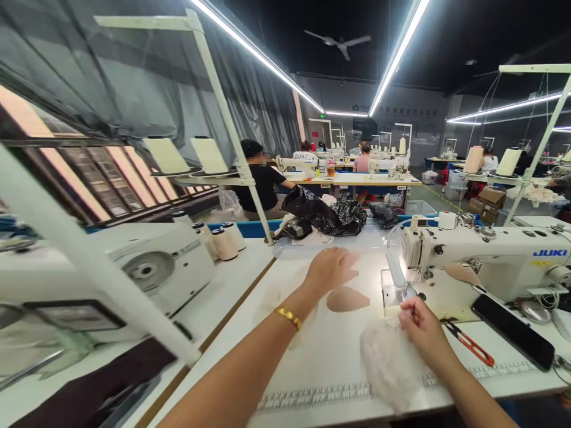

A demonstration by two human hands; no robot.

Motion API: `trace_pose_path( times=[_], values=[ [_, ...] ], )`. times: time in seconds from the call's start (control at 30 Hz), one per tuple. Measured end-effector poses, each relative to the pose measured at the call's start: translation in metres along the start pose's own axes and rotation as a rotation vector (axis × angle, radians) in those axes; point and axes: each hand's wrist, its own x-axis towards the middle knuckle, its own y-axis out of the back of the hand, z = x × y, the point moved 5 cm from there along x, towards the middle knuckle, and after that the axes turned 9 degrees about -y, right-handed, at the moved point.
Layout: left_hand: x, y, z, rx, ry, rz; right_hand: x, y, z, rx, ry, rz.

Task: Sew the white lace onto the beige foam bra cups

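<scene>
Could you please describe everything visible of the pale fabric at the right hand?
The pale fabric is off-white, thin-looking and crumpled, its outline blurred. It lies bunched on the white table, in front of the sewing machine, covering part of the printed ruler. The right hand pinches its upper end; contact with the machine is unclear.

The left hand (pixel 328 270) blurs at its fingers (pixel 342 259), which partly hide a tan piece (pixel 350 277); whether they grip it is unclear. The pale cloth (pixel 386 362) is too blurred to show its folds. The sewing machine (pixel 504 246) runs past the right edge, and most of the wall lettering (pixel 410 111) is too small to read.
</scene>
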Motion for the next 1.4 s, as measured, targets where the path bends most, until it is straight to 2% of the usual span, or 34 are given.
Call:
trace_pose_path(
  times=[0.13, 0.23, 0.4, 0.5, 0.6, 0.7, 0.77, 0.8, 0.9, 0.97, 1.0, 1.07, 1.13, 1.2, 1.27, 1.33, 1.4],
  values=[
    [-0.021, -0.024, 0.034, -0.248, -0.099, -0.142, 0.001, 0.004, -0.002, 0.066, -0.021, 0.003],
    [-0.034, -0.040, 0.060, -0.349, -0.160, -0.252, -0.002, 0.005, 0.000, 0.084, -0.020, -0.010],
    [-0.033, -0.041, 0.088, -0.425, -0.233, -0.337, -0.008, 0.003, -0.007, 0.090, 0.061, -0.076],
    [-0.028, -0.042, 0.104, -0.593, -0.328, -0.406, -0.014, 0.004, -0.016, 0.009, 0.103, -0.147],
    [-0.034, -0.055, 0.122, -0.931, -0.444, -0.598, -0.025, 0.014, -0.028, -0.129, 0.133, -0.206],
    [-0.044, -0.071, 0.125, -1.064, -0.430, -0.710, -0.035, 0.034, -0.035, -0.305, 0.192, -0.230],
    [-0.051, -0.076, 0.120, -1.022, -0.371, -0.696, -0.034, 0.050, -0.039, -0.442, 0.267, -0.211],
    [-0.053, -0.074, 0.116, -0.979, -0.335, -0.631, -0.032, 0.058, -0.042, -0.504, 0.322, -0.164],
    [-0.055, -0.049, 0.106, -0.678, -0.282, -0.262, -0.025, 0.068, -0.056, -0.678, 0.556, 0.000],
    [-0.058, -0.028, 0.103, -0.465, -0.277, -0.062, -0.024, 0.061, -0.067, -0.748, 0.726, 0.115],
    [-0.060, -0.021, 0.103, -0.350, -0.298, -0.010, -0.025, 0.054, -0.070, -0.765, 0.799, 0.149],
    [-0.067, -0.018, 0.104, -0.093, -0.386, 0.021, -0.027, 0.037, -0.071, -0.760, 0.920, 0.170],
    [-0.076, -0.028, 0.103, 0.190, -0.523, -0.005, -0.027, 0.022, -0.062, -0.733, 0.986, 0.139],
    [-0.084, -0.049, 0.100, 0.338, -0.653, -0.082, -0.020, 0.010, -0.044, -0.736, 0.907, 0.040],
    [-0.086, -0.067, 0.100, 0.383, -0.761, -0.138, -0.009, 0.006, -0.025, -0.756, 0.691, -0.107],
    [-0.079, -0.075, 0.102, 0.403, -0.826, -0.140, 0.002, 0.007, -0.013, -0.772, 0.499, -0.217],
    [-0.066, -0.076, 0.106, 0.402, -0.825, -0.147, 0.011, 0.009, -0.015, -0.797, 0.474, -0.262]
  ],
)
